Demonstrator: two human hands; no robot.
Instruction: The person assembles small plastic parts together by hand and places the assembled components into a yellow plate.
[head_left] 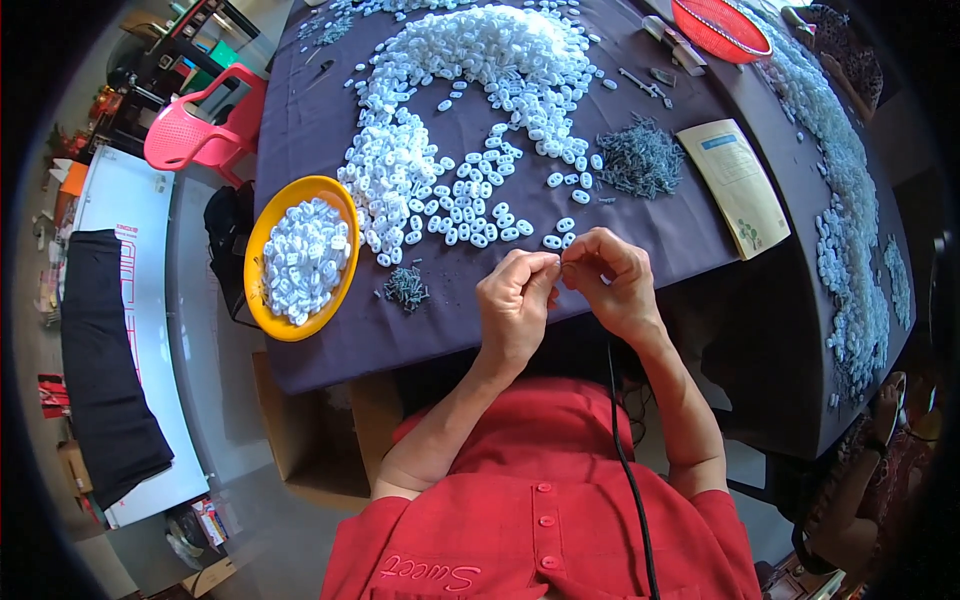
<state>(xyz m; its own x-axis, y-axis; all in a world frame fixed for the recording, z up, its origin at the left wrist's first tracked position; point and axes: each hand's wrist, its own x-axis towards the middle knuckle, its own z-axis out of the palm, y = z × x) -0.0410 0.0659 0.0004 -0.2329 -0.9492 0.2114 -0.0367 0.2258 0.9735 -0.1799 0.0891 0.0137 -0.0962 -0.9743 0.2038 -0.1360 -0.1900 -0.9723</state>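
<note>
Fingertips nearly meeting, my left hand (514, 305) and my right hand (618, 285) are both closed in a pinch over the table's near edge. Whatever sits between the fingers is too small to make out. Just beyond them lie loose white oval plastic pieces with two holes (480, 240), which run back into a big heap (480, 50). A pile of small grey pins or screws (640, 158) lies beyond my right hand. To the left of my left hand is a smaller pile of the same grey bits (406, 288).
An orange-yellow bowl (348, 290) of white pieces stands at the table's left edge. At right lie a tan printed notebook or packet (735, 185) and a red basket (720, 28). Another person's arm (850, 520) shows at lower right. A cardboard box (315, 440) and pink chair (190, 135) are left.
</note>
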